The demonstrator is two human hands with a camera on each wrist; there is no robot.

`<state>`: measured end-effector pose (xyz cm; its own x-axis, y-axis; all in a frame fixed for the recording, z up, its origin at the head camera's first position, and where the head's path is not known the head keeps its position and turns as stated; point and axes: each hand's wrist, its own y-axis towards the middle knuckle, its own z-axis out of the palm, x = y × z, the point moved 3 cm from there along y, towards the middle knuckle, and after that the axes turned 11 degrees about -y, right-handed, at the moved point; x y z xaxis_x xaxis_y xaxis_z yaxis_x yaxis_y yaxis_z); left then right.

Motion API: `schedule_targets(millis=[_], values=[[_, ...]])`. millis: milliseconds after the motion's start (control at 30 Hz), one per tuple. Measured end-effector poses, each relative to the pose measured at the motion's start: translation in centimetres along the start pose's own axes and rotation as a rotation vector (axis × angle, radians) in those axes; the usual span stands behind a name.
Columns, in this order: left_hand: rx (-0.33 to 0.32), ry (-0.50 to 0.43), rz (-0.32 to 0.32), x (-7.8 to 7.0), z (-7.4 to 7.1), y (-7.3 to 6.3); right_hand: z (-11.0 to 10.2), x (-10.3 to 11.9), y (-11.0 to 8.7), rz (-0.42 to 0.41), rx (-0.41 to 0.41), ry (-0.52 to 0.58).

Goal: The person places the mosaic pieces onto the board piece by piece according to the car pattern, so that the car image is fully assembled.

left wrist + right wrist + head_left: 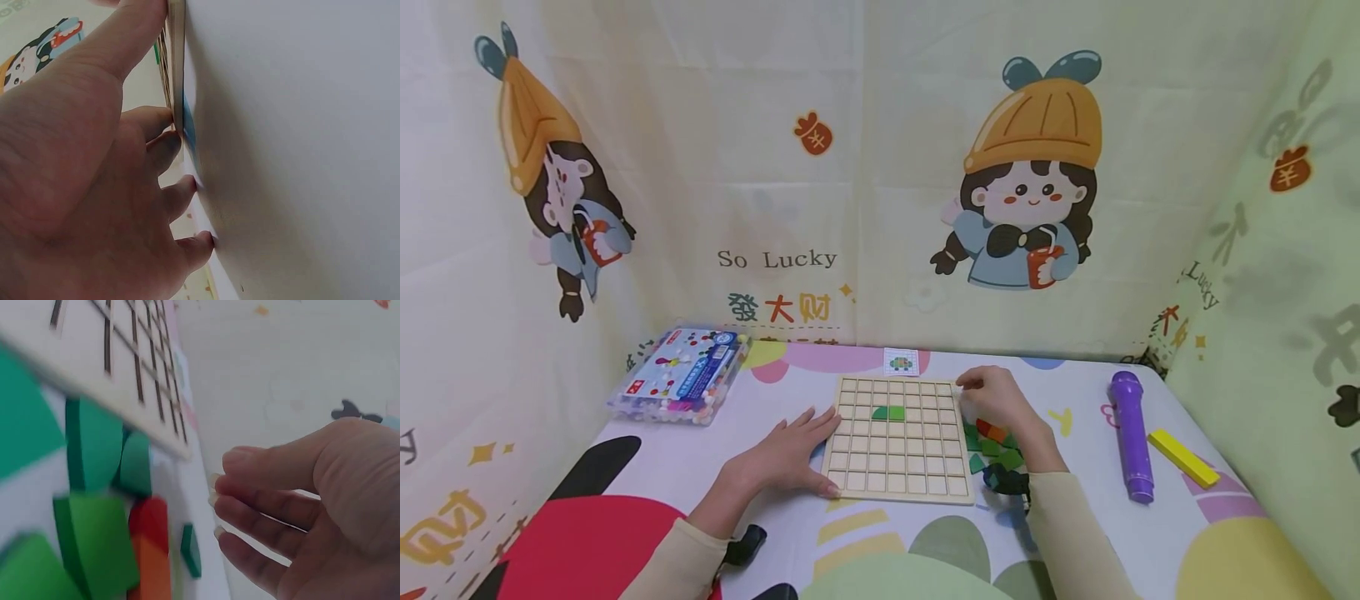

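Observation:
A wooden grid board lies flat on the table. In its upper part sit a dark green curved piece and, beside it, a light green square. My left hand rests along the board's left edge, fingers spread and thumb at the lower corner. In the left wrist view its fingertips touch the tabletop. My right hand hovers by the upper right corner, fingers loosely bent; nothing shows between thumb and fingertips in the right wrist view. Below it lie loose green pieces and an orange piece.
Behind the board lies a small picture card. A clear box of colourful parts stands at the back left. To the right lie a purple microphone-shaped tube and a yellow bar. Printed cloth walls enclose the table.

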<state>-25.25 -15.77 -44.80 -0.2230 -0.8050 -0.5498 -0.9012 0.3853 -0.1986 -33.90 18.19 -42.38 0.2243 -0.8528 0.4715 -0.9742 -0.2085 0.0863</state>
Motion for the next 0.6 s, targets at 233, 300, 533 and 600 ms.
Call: schedule_targets(millis=[233, 300, 533, 600], values=[[0.000, -0.001, -0.001, -0.1, -0.1, -0.1, -0.5, -2.2, 0.0, 0.066, -0.026, -0.087], [0.001, -0.001, -0.002, -0.1, -0.1, -0.1, -0.4, -2.8, 0.0, 0.116, -0.009, -0.105], [0.001, -0.001, 0.000, -0.2, -0.1, -0.1, -0.1, -3.6, 0.0, 0.175, 0.050, -0.146], [0.001, -0.003, 0.001, -0.2, -0.1, -0.1, -0.2, -3.5, 0.0, 0.176, 0.054, -0.142]])
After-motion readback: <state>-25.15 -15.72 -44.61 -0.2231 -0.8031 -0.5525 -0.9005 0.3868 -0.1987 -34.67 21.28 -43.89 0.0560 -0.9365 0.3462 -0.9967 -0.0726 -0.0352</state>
